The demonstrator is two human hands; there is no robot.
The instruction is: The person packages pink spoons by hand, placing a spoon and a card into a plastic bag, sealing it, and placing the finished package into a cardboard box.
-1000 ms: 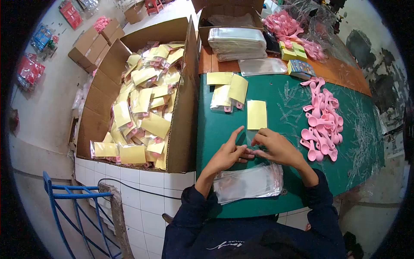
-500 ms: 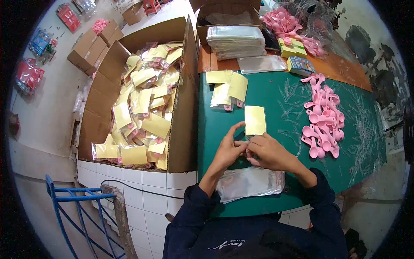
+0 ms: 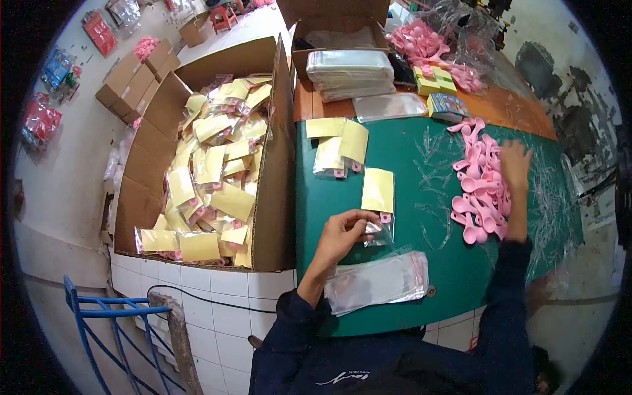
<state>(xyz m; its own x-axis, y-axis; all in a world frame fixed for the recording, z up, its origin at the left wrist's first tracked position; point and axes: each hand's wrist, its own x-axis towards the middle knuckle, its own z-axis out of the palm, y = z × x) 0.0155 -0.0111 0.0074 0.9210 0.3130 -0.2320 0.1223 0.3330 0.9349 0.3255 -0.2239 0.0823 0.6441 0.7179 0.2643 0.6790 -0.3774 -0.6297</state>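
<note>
My left hand [image 3: 343, 236] pinches the lower part of a clear plastic bag [image 3: 388, 230] on the green table. Inside the bag lie a pale yellow card [image 3: 378, 189] and a pink spoon, whose handle end [image 3: 385, 216] shows below the card. My right hand [image 3: 517, 163] is stretched out at the right edge of a heap of pink spoons [image 3: 484, 184], fingers apart and slightly blurred, with no held thing visible. Nearer my body is a stack of clear bags [image 3: 378, 283]. Several packed bags with yellow cards [image 3: 339, 146] lie farther up the table.
At left stands a large cardboard box [image 3: 273, 197] full of packed bags. Clear plastic strips [image 3: 546, 210] are scattered at right. Bag stacks [image 3: 349, 69], yellow card bundles [image 3: 434, 80] and more pink spoons [image 3: 418, 39] sit at the back. A blue metal frame [image 3: 118, 313] is at lower left.
My right hand has left the bag and moved right and away from me to the spoon heap. My left hand stays at the bag, where the spoon's handle end now shows.
</note>
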